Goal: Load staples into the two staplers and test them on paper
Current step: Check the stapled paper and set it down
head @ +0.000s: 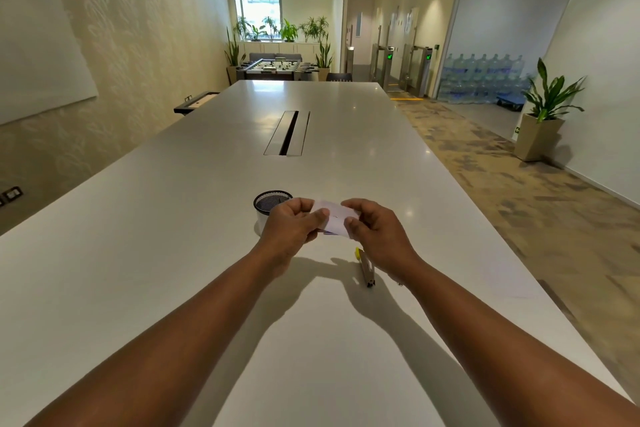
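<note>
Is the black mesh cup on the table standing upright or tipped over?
Upright. The mesh cup stands on the table with its round rim facing up, just behind the left hand.

Long white table (194, 204), glossy top, running away from the viewer. Set into its middle: one narrow cable slot (288, 133) with a dark opening. Resting on it: one black mesh cup (267, 202), upright; one slim stapler (365, 267) with a yellow end, lying flat nearby.
</note>
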Motion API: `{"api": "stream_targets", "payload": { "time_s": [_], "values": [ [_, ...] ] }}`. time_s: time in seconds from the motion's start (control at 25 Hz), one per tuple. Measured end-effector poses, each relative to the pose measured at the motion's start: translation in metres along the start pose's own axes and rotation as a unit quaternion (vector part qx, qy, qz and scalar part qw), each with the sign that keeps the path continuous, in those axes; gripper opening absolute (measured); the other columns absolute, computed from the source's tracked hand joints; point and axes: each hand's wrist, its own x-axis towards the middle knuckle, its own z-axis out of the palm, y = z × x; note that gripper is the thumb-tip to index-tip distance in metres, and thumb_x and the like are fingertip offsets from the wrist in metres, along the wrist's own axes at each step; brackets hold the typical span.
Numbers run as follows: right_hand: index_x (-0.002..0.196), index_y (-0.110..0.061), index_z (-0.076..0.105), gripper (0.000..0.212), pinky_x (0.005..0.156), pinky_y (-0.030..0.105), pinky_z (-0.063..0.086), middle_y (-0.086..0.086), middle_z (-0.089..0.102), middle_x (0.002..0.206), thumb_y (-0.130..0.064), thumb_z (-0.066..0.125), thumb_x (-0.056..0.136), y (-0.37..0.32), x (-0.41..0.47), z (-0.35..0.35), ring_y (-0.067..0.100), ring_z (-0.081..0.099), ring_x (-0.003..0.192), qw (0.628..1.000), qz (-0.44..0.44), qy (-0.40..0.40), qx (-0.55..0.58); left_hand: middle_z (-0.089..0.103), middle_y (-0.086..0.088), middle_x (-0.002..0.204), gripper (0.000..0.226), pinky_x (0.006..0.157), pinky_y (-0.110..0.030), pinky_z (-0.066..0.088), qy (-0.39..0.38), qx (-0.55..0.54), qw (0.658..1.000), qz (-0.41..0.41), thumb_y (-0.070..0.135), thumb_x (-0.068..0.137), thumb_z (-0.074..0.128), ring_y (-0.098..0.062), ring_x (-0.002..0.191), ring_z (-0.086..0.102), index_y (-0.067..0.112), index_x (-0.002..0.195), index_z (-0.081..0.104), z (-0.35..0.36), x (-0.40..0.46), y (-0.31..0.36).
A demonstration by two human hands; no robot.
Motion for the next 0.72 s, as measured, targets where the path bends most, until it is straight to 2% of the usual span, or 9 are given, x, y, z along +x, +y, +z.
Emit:
{"api": "stream_targets", "payload": {
  "time_s": [0.04,0.12,0.16,0.24,0.36,0.44,0.56,0.72],
  "values": [
    [0.117,-0.023,0.063,0.025,0.080,0.049,0.055,0.000,0.069,0.084,-0.009,0.061,0.097,-0.003,-0.001,-0.001,0.024,0.066,0.083,0.999,0.015,0.006,0.030,0.075,-0.011,0.102,0.020,0.071,-0.024,0.057,0.009,0.010,1.000,0.007,0.019,0.093,0.072,-0.023,0.091,0.071,0.005,0.108,0.067,-0.001,0.000,0.001],
    [0.108,-0.022,0.056,0.020,0.071,0.047,0.057,0.003,0.063,0.068,-0.007,0.062,0.096,-0.009,-0.003,-0.001,0.023,0.066,0.073,0.996,0.036,0.022,0.085,0.074,-0.018,0.106,0.018,0.068,-0.026,0.058,0.036,0.002,0.999,0.004,0.008,0.093,0.070,-0.032,0.094,0.074,0.005,0.109,0.062,0.000,-0.003,0.003],
    [0.104,-0.019,0.056,0.016,0.067,0.039,0.057,0.004,0.065,0.068,-0.005,0.062,0.096,-0.011,-0.004,-0.001,0.021,0.067,0.073,0.993,0.040,0.030,0.108,0.072,-0.019,0.107,0.019,0.068,-0.028,0.058,0.046,-0.009,0.999,0.003,0.006,0.092,0.070,-0.036,0.095,0.074,0.009,0.108,0.059,0.002,-0.006,0.004],
    [0.099,-0.014,0.064,0.012,0.064,0.026,0.057,0.006,0.072,0.082,-0.003,0.059,0.097,-0.014,-0.006,-0.001,0.019,0.068,0.078,0.990,0.045,0.040,0.131,0.070,-0.017,0.107,0.022,0.067,-0.030,0.058,0.058,-0.021,0.998,0.011,0.003,0.092,0.068,-0.037,0.093,0.075,0.017,0.106,0.057,0.003,-0.008,0.003],
    [0.103,-0.013,0.072,0.021,0.065,0.022,0.056,0.005,0.075,0.100,-0.004,0.054,0.101,-0.018,-0.010,0.002,0.016,0.068,0.082,0.988,0.062,0.039,0.137,0.075,-0.014,0.101,0.021,0.063,-0.026,0.059,0.014,-0.032,0.999,0.011,-0.001,0.094,0.062,-0.025,0.080,0.076,0.015,0.106,0.069,0.000,-0.012,0.002],
    [0.105,-0.012,0.073,0.022,0.064,0.020,0.055,0.005,0.075,0.099,-0.004,0.052,0.101,-0.020,-0.011,0.001,0.012,0.067,0.077,0.986,0.072,0.036,0.147,0.078,-0.013,0.094,0.021,0.062,-0.024,0.058,-0.019,-0.054,0.998,-0.012,-0.002,0.093,0.063,-0.021,0.076,0.075,0.012,0.102,0.075,-0.001,-0.013,0.003],
    [0.104,-0.011,0.073,0.022,0.062,0.021,0.054,0.003,0.073,0.087,-0.002,0.053,0.099,-0.023,-0.011,-0.001,0.006,0.065,0.064,0.978,0.092,0.024,0.184,0.079,-0.012,0.089,0.017,0.061,-0.025,0.058,-0.022,-0.089,0.995,-0.039,-0.001,0.091,0.066,-0.022,0.076,0.075,0.009,0.099,0.077,-0.001,-0.013,0.007],
    [0.103,-0.010,0.074,0.021,0.065,0.026,0.056,0.004,0.072,0.079,0.000,0.058,0.095,-0.024,-0.011,0.000,0.013,0.063,0.064,0.966,0.128,0.016,0.224,0.079,-0.015,0.088,0.014,0.059,-0.026,0.059,-0.004,-0.142,0.987,-0.079,-0.002,0.090,0.066,-0.024,0.075,0.077,0.003,0.097,0.077,0.001,-0.012,0.008]
  ]
}}
